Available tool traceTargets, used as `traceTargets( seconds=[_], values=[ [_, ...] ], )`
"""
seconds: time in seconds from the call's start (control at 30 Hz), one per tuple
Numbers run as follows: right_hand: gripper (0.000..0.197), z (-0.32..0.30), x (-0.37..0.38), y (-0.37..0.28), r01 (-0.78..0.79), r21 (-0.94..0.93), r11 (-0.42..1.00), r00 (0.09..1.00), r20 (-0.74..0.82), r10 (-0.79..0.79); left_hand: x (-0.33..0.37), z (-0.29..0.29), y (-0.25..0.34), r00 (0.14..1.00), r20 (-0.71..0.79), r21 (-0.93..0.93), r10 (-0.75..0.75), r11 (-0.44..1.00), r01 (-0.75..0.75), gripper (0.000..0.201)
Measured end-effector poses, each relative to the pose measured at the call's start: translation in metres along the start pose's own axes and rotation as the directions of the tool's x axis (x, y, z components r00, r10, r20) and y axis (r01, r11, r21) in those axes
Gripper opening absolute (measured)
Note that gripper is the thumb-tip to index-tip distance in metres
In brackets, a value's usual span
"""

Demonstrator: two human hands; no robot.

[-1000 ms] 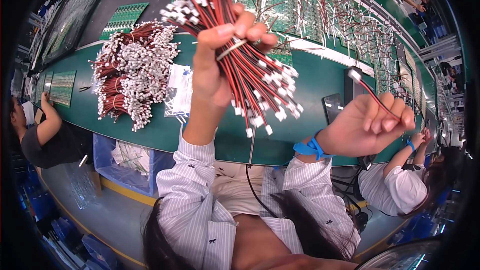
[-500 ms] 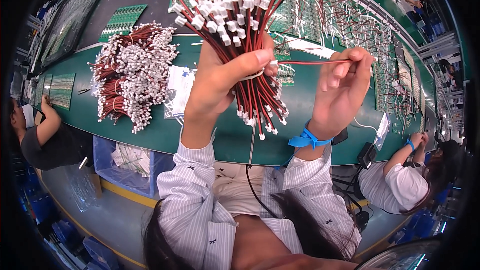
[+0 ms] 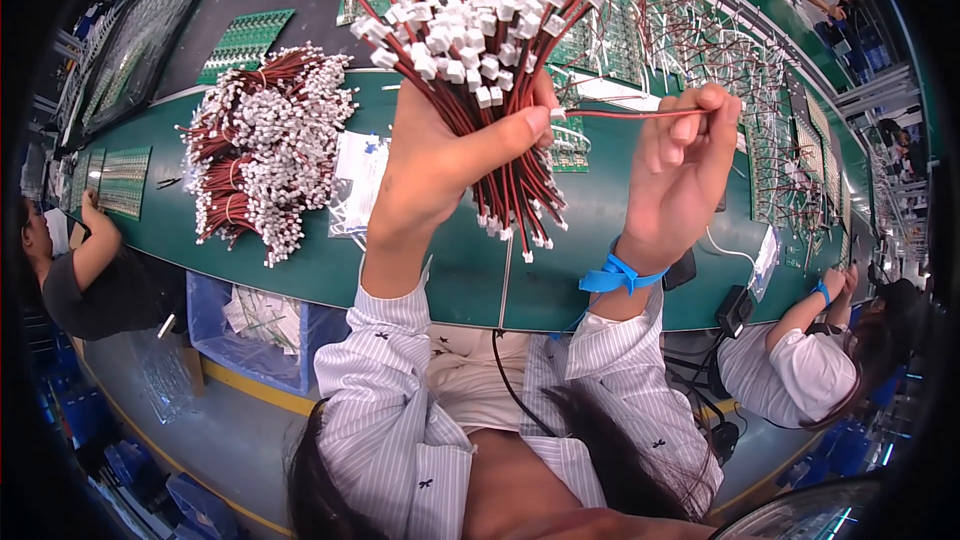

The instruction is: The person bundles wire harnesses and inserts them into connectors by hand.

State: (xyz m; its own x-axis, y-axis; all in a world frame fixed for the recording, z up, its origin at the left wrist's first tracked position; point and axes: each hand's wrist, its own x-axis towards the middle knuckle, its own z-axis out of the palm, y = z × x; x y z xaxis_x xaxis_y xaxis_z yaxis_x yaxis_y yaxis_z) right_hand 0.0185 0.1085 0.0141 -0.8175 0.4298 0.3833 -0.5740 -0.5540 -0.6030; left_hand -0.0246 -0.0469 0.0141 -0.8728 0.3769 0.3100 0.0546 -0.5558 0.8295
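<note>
My left hand [image 3: 440, 160] is wrapped round a thick bundle of red and black connector cables [image 3: 490, 40]. White plugs fan out above the fist and more hang below it. One single cable [image 3: 630, 114] stretches sideways from beside my left thumb, where its white plug shows, to my right hand [image 3: 685, 165]. That hand, with a blue band at the wrist, pinches the cable's far end between thumb and fingertips; the end itself is hidden. Both hands are raised above the green table [image 3: 420, 285].
Banded piles of similar cables [image 3: 265, 155] lie on the left, beside a white-and-clear bag [image 3: 357, 185]. Green circuit boards [image 3: 245, 43] and wired boards line the far side. A blue bin [image 3: 250, 330] stands below the table edge. Co-workers sit at both sides.
The bundle has shifted slightly up and turned in my left hand, and the pale band round it no longer shows. My right hand has moved slightly, still pinching the single cable.
</note>
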Motion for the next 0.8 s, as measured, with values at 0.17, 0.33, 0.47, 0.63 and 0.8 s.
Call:
traceTargets(
  seconds=[0.17, 0.33, 0.47, 0.63, 0.8],
  values=[
    [0.028, -0.003, 0.002, 0.001, 0.015, -0.030, 0.999, 1.000, -0.004, -0.015, -0.003, -0.002, 0.004, 0.993, 0.078, 0.101, -0.087, 0.992, 0.079, 0.033],
    [0.030, -0.005, 0.000, -0.001, 0.002, -0.051, 0.999, 0.999, 0.051, 0.000, -0.003, 0.000, 0.003, 0.997, 0.058, 0.132, -0.053, 0.990, 0.045, 0.030],
    [0.020, 0.002, -0.003, -0.001, 0.004, -0.129, 0.992, 0.995, 0.094, 0.008, -0.001, 0.001, 0.000, 0.998, 0.038, 0.109, -0.060, 0.993, 0.055, 0.033],
    [0.010, 0.006, -0.006, 0.003, 0.040, -0.403, 0.914, 0.945, 0.313, 0.097, 0.001, -0.002, -0.006, 0.999, 0.017, 0.085, -0.049, 0.995, 0.047, 0.022],
    [0.010, 0.007, -0.006, 0.007, 0.081, -0.478, 0.875, 0.938, 0.333, 0.095, 0.002, -0.006, -0.005, 0.999, 0.021, 0.149, -0.028, 0.988, 0.025, 0.020]
  ],
)
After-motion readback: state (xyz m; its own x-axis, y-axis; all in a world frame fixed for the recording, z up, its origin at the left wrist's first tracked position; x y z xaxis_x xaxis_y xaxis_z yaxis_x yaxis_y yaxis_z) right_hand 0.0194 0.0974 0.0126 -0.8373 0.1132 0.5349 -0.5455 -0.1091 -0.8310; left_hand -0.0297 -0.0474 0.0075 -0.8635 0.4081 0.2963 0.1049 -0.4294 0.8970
